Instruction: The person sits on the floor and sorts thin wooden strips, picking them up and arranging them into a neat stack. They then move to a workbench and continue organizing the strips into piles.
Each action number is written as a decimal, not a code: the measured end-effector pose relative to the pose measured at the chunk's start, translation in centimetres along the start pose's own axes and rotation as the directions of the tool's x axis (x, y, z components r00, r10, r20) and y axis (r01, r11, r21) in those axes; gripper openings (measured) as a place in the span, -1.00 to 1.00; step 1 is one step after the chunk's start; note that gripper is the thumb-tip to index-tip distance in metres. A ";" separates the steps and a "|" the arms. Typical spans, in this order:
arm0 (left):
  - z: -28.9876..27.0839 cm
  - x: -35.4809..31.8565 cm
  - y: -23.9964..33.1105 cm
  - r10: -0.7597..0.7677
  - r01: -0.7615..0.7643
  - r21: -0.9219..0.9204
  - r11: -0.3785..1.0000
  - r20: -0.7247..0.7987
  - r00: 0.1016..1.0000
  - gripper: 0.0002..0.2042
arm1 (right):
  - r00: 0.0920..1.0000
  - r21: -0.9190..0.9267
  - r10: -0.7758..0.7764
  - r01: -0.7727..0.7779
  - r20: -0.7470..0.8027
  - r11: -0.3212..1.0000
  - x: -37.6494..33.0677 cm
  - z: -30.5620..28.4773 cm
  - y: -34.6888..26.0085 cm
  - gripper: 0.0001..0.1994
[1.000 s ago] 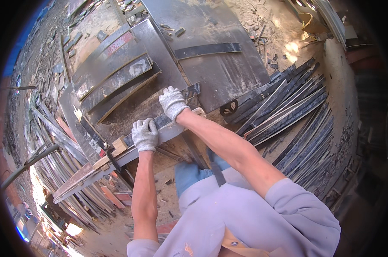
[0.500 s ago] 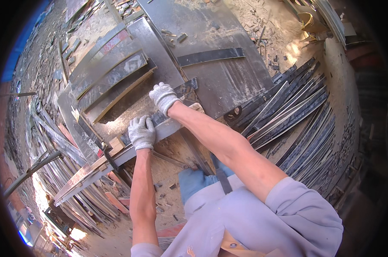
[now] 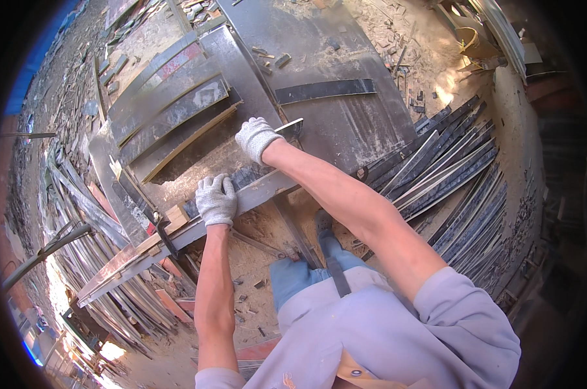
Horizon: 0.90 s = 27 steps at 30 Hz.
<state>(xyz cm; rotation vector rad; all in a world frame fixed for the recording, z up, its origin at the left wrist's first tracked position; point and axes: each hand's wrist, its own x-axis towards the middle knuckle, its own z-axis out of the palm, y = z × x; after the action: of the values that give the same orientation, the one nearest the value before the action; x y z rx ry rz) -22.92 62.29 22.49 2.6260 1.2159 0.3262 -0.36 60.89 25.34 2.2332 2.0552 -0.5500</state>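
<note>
Both my hands wear grey knitted gloves. My left hand [image 3: 216, 200] lies on a dark narrow board by the near metal rail [image 3: 258, 192], fingers flat and thumb apart. My right hand [image 3: 256, 139] is farther forward and to the right, over the dark metal table [image 3: 332, 142], its fingers curled closed. A board strip [image 3: 291, 126] with a pale cut edge sticks out to the right of that hand and seems to be in its grip; the fingers hide most of it. Part of the dark board [image 3: 247, 176] shows between my hands.
Several dark boards [image 3: 177, 120] lie stacked at the table's left, sawdust [image 3: 196, 170] beside them. A single dark strip [image 3: 326, 91] rests farther back. Long offcuts pile up at the right [image 3: 449, 162] and left [image 3: 89, 201]. A black clamp-like bar [image 3: 166, 238] crosses the rail.
My right hand has shifted slightly right and nearer. The strip beside it has tipped up, showing its pale edge. My left hand stays almost in place.
</note>
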 end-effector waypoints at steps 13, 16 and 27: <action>-0.2 -0.2 0.3 0.011 -0.010 -0.004 1.000 0.010 1.000 -0.84 | 0.999 -0.025 0.029 -0.029 -0.018 0.999 -0.7 1.5 -1.6 -0.78; -0.1 0.1 0.2 0.027 -0.027 -0.018 0.999 0.002 1.000 -0.84 | 0.998 -0.050 0.039 -0.041 -0.045 0.998 -1.3 2.1 -2.2 -0.78; -0.4 0.1 0.0 -0.001 0.001 0.020 1.000 -0.017 1.000 -0.80 | 0.997 -0.055 0.046 -0.049 -0.055 0.997 -1.0 2.2 -3.6 -0.77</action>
<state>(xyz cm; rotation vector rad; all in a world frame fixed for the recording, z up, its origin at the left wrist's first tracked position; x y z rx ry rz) -23.03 62.40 22.91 2.6448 1.2322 0.3389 -4.38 59.74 24.32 2.2830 2.0095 -0.4274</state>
